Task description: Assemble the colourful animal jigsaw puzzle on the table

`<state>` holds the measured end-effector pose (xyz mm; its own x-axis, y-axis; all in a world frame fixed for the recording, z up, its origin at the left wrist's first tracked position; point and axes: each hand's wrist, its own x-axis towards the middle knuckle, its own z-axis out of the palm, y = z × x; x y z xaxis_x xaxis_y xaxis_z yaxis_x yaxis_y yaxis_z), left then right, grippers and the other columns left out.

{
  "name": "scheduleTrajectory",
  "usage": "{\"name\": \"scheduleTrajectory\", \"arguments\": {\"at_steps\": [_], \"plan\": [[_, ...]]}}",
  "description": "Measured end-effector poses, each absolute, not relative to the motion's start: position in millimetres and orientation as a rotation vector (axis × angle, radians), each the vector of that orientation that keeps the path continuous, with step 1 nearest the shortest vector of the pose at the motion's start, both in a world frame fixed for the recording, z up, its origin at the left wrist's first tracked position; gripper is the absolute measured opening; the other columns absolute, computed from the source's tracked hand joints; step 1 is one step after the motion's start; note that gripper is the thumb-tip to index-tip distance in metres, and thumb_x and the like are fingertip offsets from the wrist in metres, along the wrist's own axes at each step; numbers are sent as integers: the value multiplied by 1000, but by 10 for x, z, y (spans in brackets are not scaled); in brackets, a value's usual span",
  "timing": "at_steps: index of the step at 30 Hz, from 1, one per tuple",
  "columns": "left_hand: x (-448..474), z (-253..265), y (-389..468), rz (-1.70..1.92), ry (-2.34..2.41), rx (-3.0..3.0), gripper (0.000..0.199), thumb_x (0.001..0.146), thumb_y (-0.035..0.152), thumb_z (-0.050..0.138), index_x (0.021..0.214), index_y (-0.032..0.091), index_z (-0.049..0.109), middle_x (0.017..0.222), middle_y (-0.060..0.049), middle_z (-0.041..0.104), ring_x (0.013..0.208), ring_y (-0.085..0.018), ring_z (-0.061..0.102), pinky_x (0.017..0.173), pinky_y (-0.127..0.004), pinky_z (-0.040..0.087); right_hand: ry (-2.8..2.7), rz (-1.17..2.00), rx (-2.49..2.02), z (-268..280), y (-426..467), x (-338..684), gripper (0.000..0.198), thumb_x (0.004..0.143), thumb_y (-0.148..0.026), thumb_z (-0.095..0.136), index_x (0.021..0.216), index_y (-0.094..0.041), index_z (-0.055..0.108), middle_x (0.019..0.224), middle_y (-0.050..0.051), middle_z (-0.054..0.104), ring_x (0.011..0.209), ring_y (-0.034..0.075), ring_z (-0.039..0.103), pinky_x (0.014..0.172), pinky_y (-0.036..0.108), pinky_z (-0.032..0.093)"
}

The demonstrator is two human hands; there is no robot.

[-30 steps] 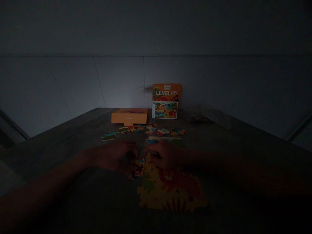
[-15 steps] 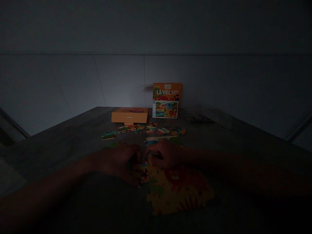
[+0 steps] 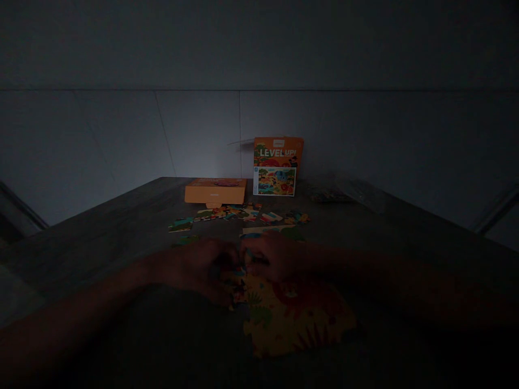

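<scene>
The scene is very dark. A partly joined jigsaw puzzle [image 3: 300, 324] with a lion and yellow ground lies on the table in front of me. My left hand [image 3: 198, 267] is curled round a puzzle piece [image 3: 235, 278] at the puzzle's left edge, thumb below and fingers above. Opposite it, my right hand [image 3: 273, 254] bends its fingers down on the puzzle's upper left part, pinching at the seam; its fingertips are partly lost in shadow. Just behind the right hand shows another joined section [image 3: 292, 232] with blue and green on it.
Several loose puzzle pieces [image 3: 227, 213] are spread beyond my hands. An orange box [image 3: 214, 193] lies flat behind them, and a puzzle box [image 3: 278, 165] marked "LEVEL UP!" stands upright. Clear plastic wrapping [image 3: 357, 192] lies at the back right, before the wall [image 3: 182, 129].
My left fingers have shifted slightly, opening a little more of a gap above the thumb. The right hand has hardly moved, and the puzzle stays in place.
</scene>
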<state>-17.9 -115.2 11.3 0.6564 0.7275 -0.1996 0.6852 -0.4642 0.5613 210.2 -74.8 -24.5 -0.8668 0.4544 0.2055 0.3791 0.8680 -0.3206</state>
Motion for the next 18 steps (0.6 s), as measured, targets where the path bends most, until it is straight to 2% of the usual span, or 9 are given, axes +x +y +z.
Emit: {"name": "scheduleTrajectory", "arguments": {"at_steps": [4,8,10,14,18], "plan": [[-182,121,-1164,143,954,2207,55,66,36,82,114,21,61,115,-5,67,103,-25,62,85,-32,51,-2772,424,-718,-218,-752,2089,25,77,-26,67,100,-18,59,71,-1,61,58,11,49,53,22,27],[-178,116,-1164,137,1013,2190,58,63,35,82,115,19,61,116,-7,66,104,-26,62,87,-34,50,-2811,445,-740,-211,-741,2079,16,77,-23,67,90,-17,60,78,1,65,63,12,53,55,22,29],[-165,111,-1162,134,1036,2130,56,64,36,81,113,18,61,111,-6,67,100,-25,62,81,-32,51,-2839,408,-757,-191,-745,2068,13,77,-23,67,87,-17,61,74,1,64,61,12,52,54,22,28],[-138,102,-1142,142,1033,2021,33,74,40,72,96,17,65,88,-2,68,80,-20,64,63,-25,47,-2864,345,-760,-159,-738,2057,17,78,-28,68,88,-15,63,75,2,63,60,11,49,53,23,27],[-202,48,-1007,233,1075,1970,30,79,42,66,98,18,66,88,-2,68,77,-19,62,62,-26,45,-2759,694,-613,-257,-599,2099,20,74,-31,70,74,-16,57,64,-3,54,56,10,44,51,22,28]]}}
